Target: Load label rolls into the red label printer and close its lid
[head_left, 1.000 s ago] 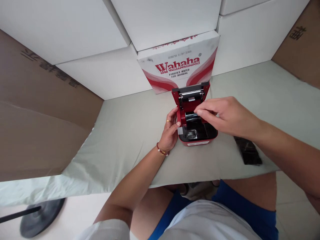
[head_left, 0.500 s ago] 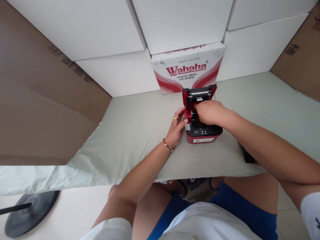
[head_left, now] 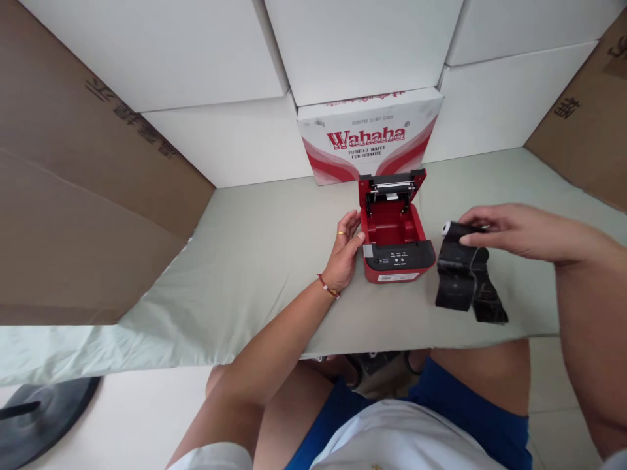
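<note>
A small red printer (head_left: 400,277) with a black front panel stands on the table with its lid (head_left: 392,187) raised. Its red paper bay is bare inside. My left hand (head_left: 345,251) grips the printer's left side, thumb at the top edge and fingers along the wall. To the right of the printer, my right hand (head_left: 509,228) pinches a black paper roll (head_left: 459,232) with a white core end. A loose black length hangs from the roll over the cloth. Beside it lies a crumpled black strip (head_left: 490,301); I cannot tell whether the two are joined.
Behind the printer stands a white and red Wahaha carton (head_left: 367,140), with white boxes (head_left: 220,143) stacked around it. Brown cardboard (head_left: 73,215) walls the left side, and more cardboard (head_left: 582,124) stands at the right. A pale green cloth (head_left: 264,261) covers the table.
My right hand has come out of the printer's bay and moved right, bringing the black paper roll with it. My left hand stays on the printer's side.
</note>
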Demonstrator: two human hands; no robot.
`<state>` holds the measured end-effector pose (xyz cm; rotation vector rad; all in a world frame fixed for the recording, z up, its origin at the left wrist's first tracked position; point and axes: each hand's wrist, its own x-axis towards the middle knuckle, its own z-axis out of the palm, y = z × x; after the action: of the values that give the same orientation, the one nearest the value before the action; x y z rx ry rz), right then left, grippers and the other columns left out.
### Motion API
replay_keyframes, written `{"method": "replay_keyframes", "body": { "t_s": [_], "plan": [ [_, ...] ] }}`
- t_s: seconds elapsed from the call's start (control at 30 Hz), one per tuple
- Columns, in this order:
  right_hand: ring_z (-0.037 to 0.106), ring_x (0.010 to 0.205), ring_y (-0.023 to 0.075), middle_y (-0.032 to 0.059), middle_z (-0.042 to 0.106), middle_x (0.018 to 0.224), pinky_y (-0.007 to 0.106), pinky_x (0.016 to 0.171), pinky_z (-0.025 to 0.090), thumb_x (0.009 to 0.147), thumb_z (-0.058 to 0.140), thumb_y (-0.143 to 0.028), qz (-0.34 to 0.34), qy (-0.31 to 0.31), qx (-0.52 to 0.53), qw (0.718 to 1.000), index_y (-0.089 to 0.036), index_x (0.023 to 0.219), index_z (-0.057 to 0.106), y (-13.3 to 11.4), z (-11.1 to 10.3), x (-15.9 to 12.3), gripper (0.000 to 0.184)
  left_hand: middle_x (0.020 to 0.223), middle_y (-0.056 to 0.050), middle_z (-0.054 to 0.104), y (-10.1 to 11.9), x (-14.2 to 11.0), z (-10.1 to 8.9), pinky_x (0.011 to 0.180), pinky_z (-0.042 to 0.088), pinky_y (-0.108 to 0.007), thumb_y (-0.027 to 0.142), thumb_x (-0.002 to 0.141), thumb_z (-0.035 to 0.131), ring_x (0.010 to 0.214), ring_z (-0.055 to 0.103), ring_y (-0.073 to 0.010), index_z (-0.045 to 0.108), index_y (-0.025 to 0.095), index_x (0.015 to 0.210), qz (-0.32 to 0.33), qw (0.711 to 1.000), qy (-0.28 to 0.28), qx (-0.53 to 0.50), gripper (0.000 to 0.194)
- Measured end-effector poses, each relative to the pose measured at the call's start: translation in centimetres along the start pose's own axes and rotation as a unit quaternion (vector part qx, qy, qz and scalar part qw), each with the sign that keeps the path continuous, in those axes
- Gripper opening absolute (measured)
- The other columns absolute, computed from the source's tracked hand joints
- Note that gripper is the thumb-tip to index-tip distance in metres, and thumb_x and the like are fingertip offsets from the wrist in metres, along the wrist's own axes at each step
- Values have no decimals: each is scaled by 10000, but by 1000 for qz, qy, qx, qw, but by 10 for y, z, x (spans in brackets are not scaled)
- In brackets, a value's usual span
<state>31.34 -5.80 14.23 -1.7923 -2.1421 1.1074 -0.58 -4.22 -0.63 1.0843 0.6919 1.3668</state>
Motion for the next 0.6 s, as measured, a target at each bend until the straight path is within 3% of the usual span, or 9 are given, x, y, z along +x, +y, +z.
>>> {"method": "replay_keyframes", "body": {
  "t_s": [0.07, 0.17, 0.23, 0.3, 0.37, 0.47, 0.53, 0.6],
  "plan": [
    [693, 918, 270, 103, 795, 1024, 386, 835, 515, 824, 702, -606, -5, -36, -11, 999, -217, 1063, 715, 13, 20, 13, 457, 1559, -57, 581, -1, 1, -1, 1292, 389, -471, 555, 900, 793, 1543, 473, -261, 563, 336, 1391, -5, 999, 36, -9, 585],
    [663, 772, 253, 50, 758, 868, 383, 748, 510, 824, 670, -606, 4, 6, -24, 1000, -243, 1156, 731, 17, 43, 18, 496, 1334, -74, 687, -1, 2, -3, 1113, 529, -423, 508, 921, 724, 1322, 631, -245, 647, 260, 1197, -19, 996, 91, 12, 379],
    [644, 730, 247, 39, 744, 836, 390, 729, 508, 873, 628, -606, 22, 82, 1, 996, -266, 1205, 731, 20, 43, 9, 485, 1061, -48, 722, 0, 2, -5, 911, 569, -342, 401, 895, 669, 1018, 694, -189, 671, 221, 981, -31, 992, 118, 43, 200],
    [643, 734, 258, 55, 743, 817, 411, 737, 504, 908, 626, -564, 53, 166, 4, 985, -281, 1111, 753, 30, 33, -3, 370, 798, -3, 666, 2, 1, -5, 717, 512, -275, 278, 814, 624, 737, 617, -135, 637, 212, 800, -41, 989, 129, 66, 69],
    [649, 738, 278, 75, 740, 784, 437, 743, 502, 917, 651, -483, 75, 199, -30, 977, -296, 987, 764, 46, 22, -12, 229, 643, 24, 594, 4, -1, -3, 610, 430, -252, 198, 730, 598, 596, 516, -113, 594, 213, 695, -51, 988, 121, 79, 39],
    [695, 886, 318, 125, 794, 946, 471, 844, 531, 922, 654, -368, 6, 171, -112, 979, -317, 982, 791, 74, 20, -15, 158, 577, 32, 568, 5, -4, 1, 559, 377, -248, 157, 669, 588, 532, 455, -107, 576, 214, 638, -63, 988, 103, 93, 67],
    [703, 1037, 342, 149, 805, 1120, 498, 961, 534, 922, 642, -327, -64, 146, -165, 973, -297, 1058, 808, 86, 29, -9, 216, 570, 33, 568, 6, -5, 2, 550, 369, -247, 156, 667, 585, 523, 445, -107, 579, 216, 629, -64, 987, 100, 104, 71],
    [715, 1052, 344, 148, 810, 1133, 517, 990, 544, 904, 648, -313, -87, 141, -209, 964, -259, 1108, 813, 91, 38, -2, 268, 569, 35, 562, 6, -6, 2, 549, 364, -248, 163, 684, 580, 525, 444, -110, 582, 218, 631, -58, 986, 104, 117, 76]
  ]
}}
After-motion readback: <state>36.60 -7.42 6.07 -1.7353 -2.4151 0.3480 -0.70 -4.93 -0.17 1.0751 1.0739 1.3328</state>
